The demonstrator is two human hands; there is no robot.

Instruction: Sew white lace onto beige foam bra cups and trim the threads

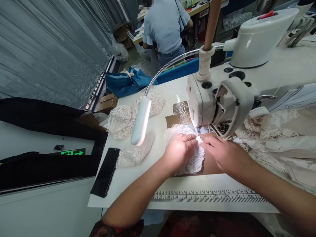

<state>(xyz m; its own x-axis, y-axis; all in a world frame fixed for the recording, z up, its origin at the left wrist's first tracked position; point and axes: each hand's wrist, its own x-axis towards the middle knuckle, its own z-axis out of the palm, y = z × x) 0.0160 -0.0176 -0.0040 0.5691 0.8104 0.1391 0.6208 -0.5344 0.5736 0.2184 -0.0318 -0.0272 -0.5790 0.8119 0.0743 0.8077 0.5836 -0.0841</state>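
Observation:
A white lace piece, seemingly a bra cup, lies under the needle of the sewing machine. My left hand presses on it from the left, fingers together near the presser foot. On the other side, my right hand has its fingertips closed at the lace's right edge, close to the needle. The machine lights the cloth brightly there. Under the lace and my right hand is a brown plate. What lies beneath my left fingers is hidden.
More lace cups lie on the left of the white table, by a black phone. A gooseneck lamp overhangs them. Lace fabric is piled at right. A ruler strip runs along the front. A person sits beyond.

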